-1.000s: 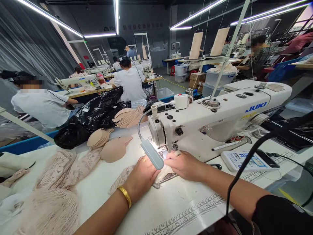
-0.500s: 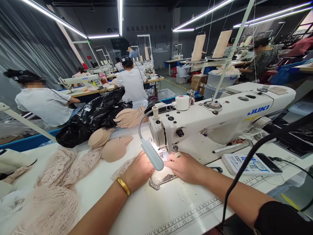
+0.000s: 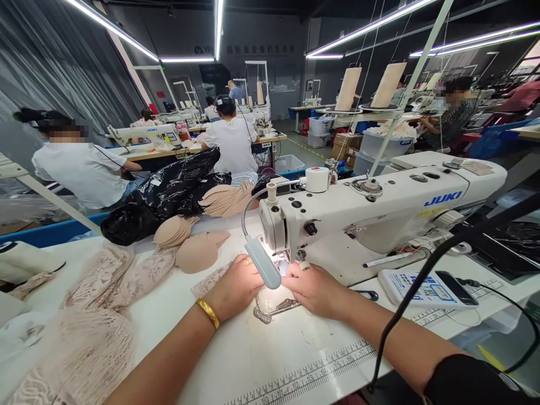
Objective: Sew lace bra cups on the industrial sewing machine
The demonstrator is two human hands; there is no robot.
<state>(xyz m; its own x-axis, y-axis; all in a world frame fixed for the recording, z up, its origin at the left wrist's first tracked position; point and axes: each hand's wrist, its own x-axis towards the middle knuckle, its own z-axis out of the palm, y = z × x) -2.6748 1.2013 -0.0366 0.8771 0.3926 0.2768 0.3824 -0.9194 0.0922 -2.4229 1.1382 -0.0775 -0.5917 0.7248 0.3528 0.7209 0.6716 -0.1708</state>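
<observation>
A white sewing machine (image 3: 379,197) with blue lettering stands on the white table before me. My left hand (image 3: 238,284), with a gold bangle at the wrist, is at the left of the needle area, pressing on a piece of beige lace fabric (image 3: 210,281). Its fingertips are hidden by the grey lamp (image 3: 264,263) that lights the spot. From the right, my right hand (image 3: 318,288) reaches in close to the presser foot, fingers curled and pressed together. What lies between those fingers is too small and covered to make out.
Lace pieces (image 3: 97,337) and stacked beige foam cups (image 3: 172,232) lie on the left. Behind them is a black plastic bag (image 3: 156,197). At right lie a white pen (image 3: 388,260), a phone-like device (image 3: 428,289) and a hanging black cable (image 3: 405,304). Co-workers sit ahead.
The camera view has tilted and shifted slightly. Both hands stay beside the needle area in nearly the same pose, and the lace under the left hand has barely moved.
</observation>
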